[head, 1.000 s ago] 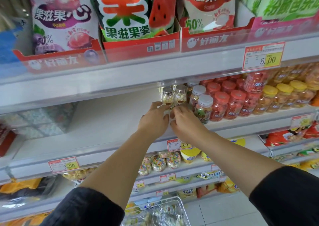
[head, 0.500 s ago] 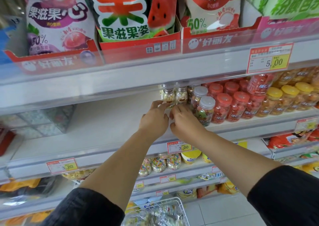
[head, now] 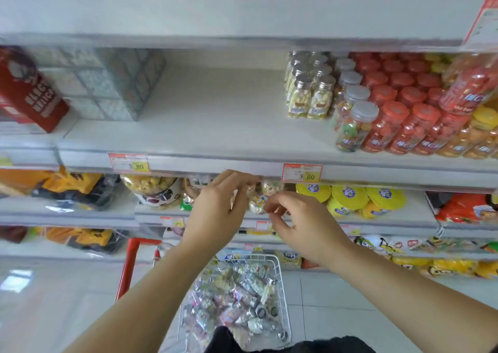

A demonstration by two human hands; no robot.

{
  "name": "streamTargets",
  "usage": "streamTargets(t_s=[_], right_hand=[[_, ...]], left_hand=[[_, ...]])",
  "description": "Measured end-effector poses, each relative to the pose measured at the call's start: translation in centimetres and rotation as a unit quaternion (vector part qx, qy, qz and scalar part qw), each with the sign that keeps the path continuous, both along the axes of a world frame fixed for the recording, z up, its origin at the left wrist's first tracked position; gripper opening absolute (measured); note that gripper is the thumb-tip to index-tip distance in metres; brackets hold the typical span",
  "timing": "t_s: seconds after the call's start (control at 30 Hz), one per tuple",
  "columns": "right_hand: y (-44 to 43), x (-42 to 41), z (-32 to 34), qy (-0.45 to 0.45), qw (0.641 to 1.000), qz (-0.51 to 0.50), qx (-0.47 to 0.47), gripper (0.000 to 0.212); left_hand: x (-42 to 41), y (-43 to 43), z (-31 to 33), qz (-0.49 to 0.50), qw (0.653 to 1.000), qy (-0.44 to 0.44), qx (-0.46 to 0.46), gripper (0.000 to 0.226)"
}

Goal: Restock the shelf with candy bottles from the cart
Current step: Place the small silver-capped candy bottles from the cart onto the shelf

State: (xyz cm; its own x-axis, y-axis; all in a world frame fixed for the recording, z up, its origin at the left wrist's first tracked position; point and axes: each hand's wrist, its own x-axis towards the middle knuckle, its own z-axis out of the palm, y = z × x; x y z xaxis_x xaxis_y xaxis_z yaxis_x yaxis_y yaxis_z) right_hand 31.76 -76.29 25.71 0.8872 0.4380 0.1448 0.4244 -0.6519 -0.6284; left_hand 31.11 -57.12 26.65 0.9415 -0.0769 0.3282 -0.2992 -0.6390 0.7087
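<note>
Below the shelf, left hand and right hand were loosely open, empty; candy bottles lay in the cart; each would best be gripped by its body and stood upright beside the silver-capped row.

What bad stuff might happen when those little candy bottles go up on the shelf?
1. The cart bottles lie in a jumbled heap in the cart; pulling one out might make another slip and fall.
2. The shelf bottles stand tightly packed beside taller jars on the shelf; pushing a new one in might knock a neighbour over.
</note>
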Motion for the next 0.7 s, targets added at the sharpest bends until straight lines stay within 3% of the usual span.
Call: streamTargets(t_s=[0.2,0.3,0.43,0.57,0.7], right_hand=[[1.3,-2.2,-11.6,0.147,0.977,0.074,-0.135,0.012],[0.9,-3.2,-17.4,0.232,0.939,0.104,-0.23,0.008],[0.4,-4.0,-22.8,0.326,0.892,0.099,-0.297,0.024],[0.3,-3.9,-28.3,0.305,0.861,0.165,-0.372,0.032],[0.3,-2.7,-33.3,0.231,0.788,0.247,-0.514,0.046]], left_hand=[[-6.9,3.9,-10.0,0.109,0.981,0.16,0.006,0.027],[-9.9,4.9,-14.9,0.142,0.962,0.234,-0.004,0.03],[-12.8,5.7,-21.0,0.152,0.927,0.342,0.01,0.029],[-14.6,6.5,-27.6,0.114,0.892,0.43,0.082,0.03],[-16.0,6.2,-34.0,0.023,0.829,0.53,0.176,0.035]])
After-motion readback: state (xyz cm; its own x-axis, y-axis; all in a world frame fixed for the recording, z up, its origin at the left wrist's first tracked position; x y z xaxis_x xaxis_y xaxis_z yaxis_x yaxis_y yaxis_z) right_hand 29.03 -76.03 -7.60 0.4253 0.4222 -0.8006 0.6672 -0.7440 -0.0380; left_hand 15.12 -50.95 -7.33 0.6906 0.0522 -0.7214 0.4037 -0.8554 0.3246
